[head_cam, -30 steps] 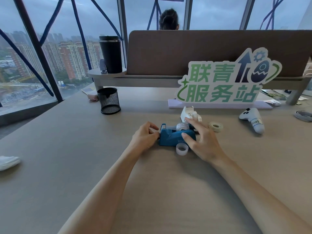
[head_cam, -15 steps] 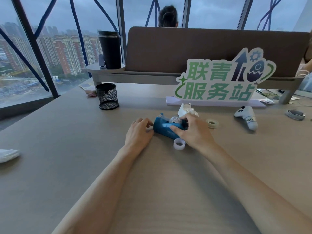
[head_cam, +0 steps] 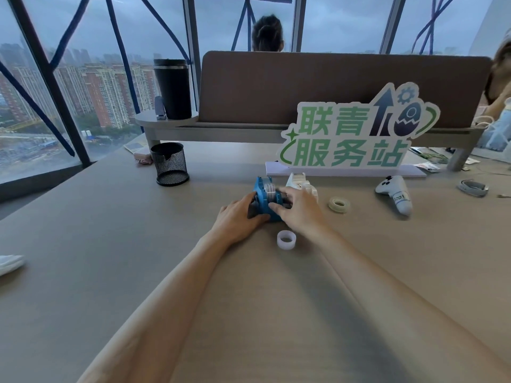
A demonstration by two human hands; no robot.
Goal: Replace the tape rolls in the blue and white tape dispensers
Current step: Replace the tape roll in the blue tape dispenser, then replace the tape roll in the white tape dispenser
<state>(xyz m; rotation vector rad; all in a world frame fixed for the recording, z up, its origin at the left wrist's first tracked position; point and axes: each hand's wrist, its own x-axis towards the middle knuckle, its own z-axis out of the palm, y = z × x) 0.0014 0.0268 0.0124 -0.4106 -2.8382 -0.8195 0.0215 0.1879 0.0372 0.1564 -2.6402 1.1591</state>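
The grey-brown table (head_cam: 83, 244) fills the lower frame. At centre on it: blue tape dispenser (head_cam: 264, 199), white tape dispenser (head_cam: 300, 183), empty core (head_cam: 286, 239). Right of centre: tape roll (head_cam: 339, 204), white controller (head_cam: 396, 193). Left of centre: mesh cup (head_cam: 170, 167).

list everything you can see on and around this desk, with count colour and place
blue tape dispenser: 1, blue, desk centre, held
white tape dispenser: 1, white, behind the blue one
tape roll: 1, yellowish, right of dispensers
empty core: 1, white, nearest the person
mesh cup: 1, black, left rear
tumbler: 1, black, raised shelf
sign: 1, green and white, against divider
controller: 1, white, right
desk: 1, grey-beige
left hand: 1, on the dispenser's near end
right hand: 1, on its right side
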